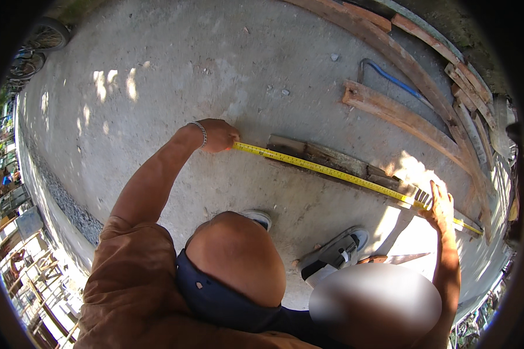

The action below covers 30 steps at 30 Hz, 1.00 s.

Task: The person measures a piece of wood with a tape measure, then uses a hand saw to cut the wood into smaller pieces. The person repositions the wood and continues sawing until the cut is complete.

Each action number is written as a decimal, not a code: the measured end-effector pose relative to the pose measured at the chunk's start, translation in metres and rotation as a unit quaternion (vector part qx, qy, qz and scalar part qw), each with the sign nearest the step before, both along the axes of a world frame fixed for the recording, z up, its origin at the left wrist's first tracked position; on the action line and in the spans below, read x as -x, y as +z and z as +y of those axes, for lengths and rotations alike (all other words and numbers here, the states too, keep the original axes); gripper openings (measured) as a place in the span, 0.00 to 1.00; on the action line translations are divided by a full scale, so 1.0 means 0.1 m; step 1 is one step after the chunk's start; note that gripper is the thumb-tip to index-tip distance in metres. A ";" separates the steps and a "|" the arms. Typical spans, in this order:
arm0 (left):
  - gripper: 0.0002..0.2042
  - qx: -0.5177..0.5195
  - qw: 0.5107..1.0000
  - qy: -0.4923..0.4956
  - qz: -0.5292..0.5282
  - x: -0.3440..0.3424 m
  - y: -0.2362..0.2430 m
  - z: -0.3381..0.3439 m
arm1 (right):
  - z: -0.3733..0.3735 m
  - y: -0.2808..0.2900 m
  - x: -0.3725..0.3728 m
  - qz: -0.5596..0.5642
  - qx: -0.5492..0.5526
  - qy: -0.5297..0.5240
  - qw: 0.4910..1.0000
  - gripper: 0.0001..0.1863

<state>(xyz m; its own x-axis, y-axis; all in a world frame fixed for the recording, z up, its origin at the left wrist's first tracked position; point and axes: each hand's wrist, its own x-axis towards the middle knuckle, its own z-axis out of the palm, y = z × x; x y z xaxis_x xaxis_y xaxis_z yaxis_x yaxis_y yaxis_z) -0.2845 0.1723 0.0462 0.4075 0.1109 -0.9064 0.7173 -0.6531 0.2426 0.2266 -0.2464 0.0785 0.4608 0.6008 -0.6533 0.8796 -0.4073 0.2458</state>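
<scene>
Yellow tape measure [355, 177] is pulled out long, lying along a weathered wooden plank [332, 163] on the concrete ground [186, 70]. I see it running from upper left to lower right, past the plank's near end.

My left hand [217, 135] pins the tape's end at the far left, fingers curled closed on it, just off the plank's left end. My right hand [439, 206] sits on the tape near the plank's right end, fingers spread and pressing down; I can't tell if it pinches the tape or only holds it flat. Tape continues beyond that hand toward the lower right.

Progress, my judgement: tape is stretched and aligned on the plank, so the measuring is set up. No mark visible on the wood, no pencil in either hand, so reading and marking look not yet done.

Around it: a saw [399, 257] lies on the ground by my shoe [335, 253], close under the right hand. More planks [402, 116] lie beyond, a blue hose [390, 75] curls between them, and stacked timber [471, 99] lines the right edge.
</scene>
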 end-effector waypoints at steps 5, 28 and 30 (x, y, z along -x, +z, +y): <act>0.16 0.004 1.000 0.010 -0.013 0.05 -0.11 0.00 | 0.06 0.26 0.17 0.005 -0.090 -0.025 0.996 0.50; 0.18 -0.074 0.996 0.025 -0.046 0.06 -0.10 -0.10 | -0.06 -0.39 0.79 0.119 -0.194 -0.051 0.972 0.37; 0.18 -0.070 0.996 0.016 -0.046 0.04 -0.09 -0.11 | -0.05 -0.41 0.80 0.138 -0.212 -0.040 0.967 0.37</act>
